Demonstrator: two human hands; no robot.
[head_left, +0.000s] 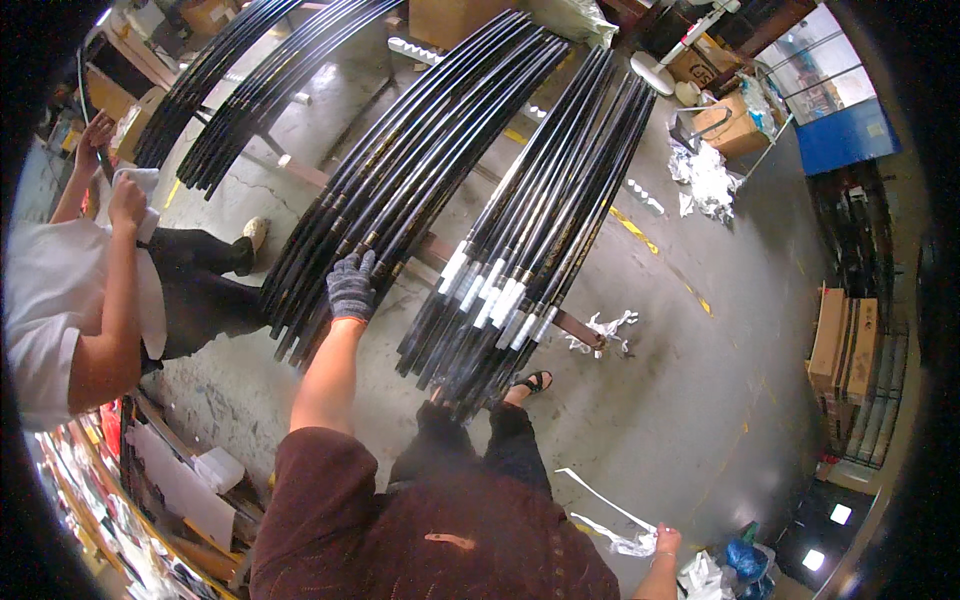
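My left hand (350, 287), in a grey knit glove, rests on a bundle of long, glossy black poles (400, 160), its fingers laid out over them. Out at the lower right, my bare right hand (667, 541) is closed on crumpled white strips (625, 542); one long strip trails away from it to the left. In front of my feet lies a second bundle of black poles (570, 190). White sleeves (490, 290) wrap several of these poles near their close ends.
A co-worker (80, 300) in a light shirt stands at the left, hands raised around something white. More black poles (270, 80) lie beyond. White scraps (705, 175) are heaped by a cardboard box (730, 128). Long cartons (845, 340) stand at the right.
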